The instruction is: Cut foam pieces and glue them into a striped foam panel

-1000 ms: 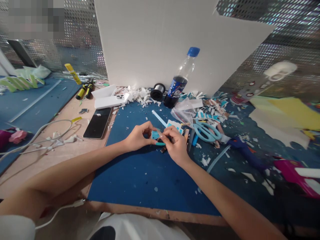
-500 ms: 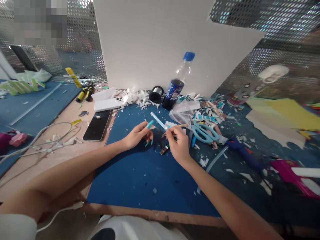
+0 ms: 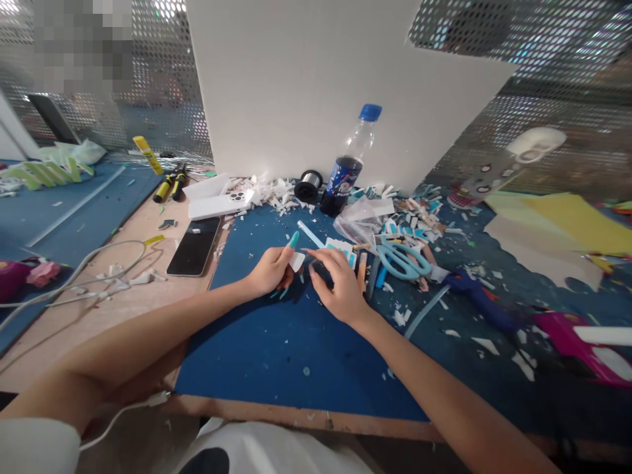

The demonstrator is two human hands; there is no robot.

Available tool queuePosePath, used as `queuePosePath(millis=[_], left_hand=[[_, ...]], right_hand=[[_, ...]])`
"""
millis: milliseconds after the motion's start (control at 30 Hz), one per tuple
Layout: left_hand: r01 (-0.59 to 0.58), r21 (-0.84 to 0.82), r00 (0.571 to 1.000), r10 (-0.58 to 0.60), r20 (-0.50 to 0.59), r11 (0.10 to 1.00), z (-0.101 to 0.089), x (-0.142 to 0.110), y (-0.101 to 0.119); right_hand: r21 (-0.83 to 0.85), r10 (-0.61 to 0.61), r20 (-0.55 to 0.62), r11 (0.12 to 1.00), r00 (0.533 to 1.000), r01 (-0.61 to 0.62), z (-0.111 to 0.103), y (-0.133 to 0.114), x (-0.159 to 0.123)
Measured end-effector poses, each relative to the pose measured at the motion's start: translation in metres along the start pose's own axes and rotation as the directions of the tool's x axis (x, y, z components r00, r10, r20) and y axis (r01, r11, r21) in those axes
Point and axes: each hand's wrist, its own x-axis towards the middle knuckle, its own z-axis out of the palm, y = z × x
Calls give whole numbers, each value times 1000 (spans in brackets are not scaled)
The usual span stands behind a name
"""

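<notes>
Left of the blue mat [image 3: 296, 359] we see a dark phone [image 3: 193, 247], and then our left hand [image 3: 270, 271], its thumb with a long teal nail pinching a small white piece [image 3: 297, 261] against the fingers. The piece sits above the mat, between our hands: flat, pale and plain, with what look like rounded corners; its underside is hidden. Just to its right, our right hand [image 3: 340, 284] has thumb and forefinger parted, seemingly with nothing between them; we cannot tell whether a fingertip touches the piece. We judge this to be a close handling step, calling for a steady left pinch and a light, precise right fingertip. Farther right lie a white-and-blue sheet [image 3: 342, 249] and pale blue scissors [image 3: 405, 260].
</notes>
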Motion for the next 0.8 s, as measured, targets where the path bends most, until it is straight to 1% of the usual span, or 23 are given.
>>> queuePosePath(millis=[167, 333, 600, 800], left_hand=[[-63, 172, 993, 79, -88, 983, 1, -4, -1], [-107, 279, 986, 137, -90, 954, -1, -6, 0], [-146, 344, 983, 175, -53, 927, 0, -7, 3], [-151, 358, 981, 183, -58, 921, 2, -7, 4]], right_hand=[[-21, -95, 26, 995, 995, 95, -2, -2, 0], [-97, -155, 66, 982, 986, 161, -1, 2, 0], [-247, -260, 111, 928, 959, 280, -4, 0, 1], [-377, -285, 69, 880, 956, 289, 3, -9, 0]])
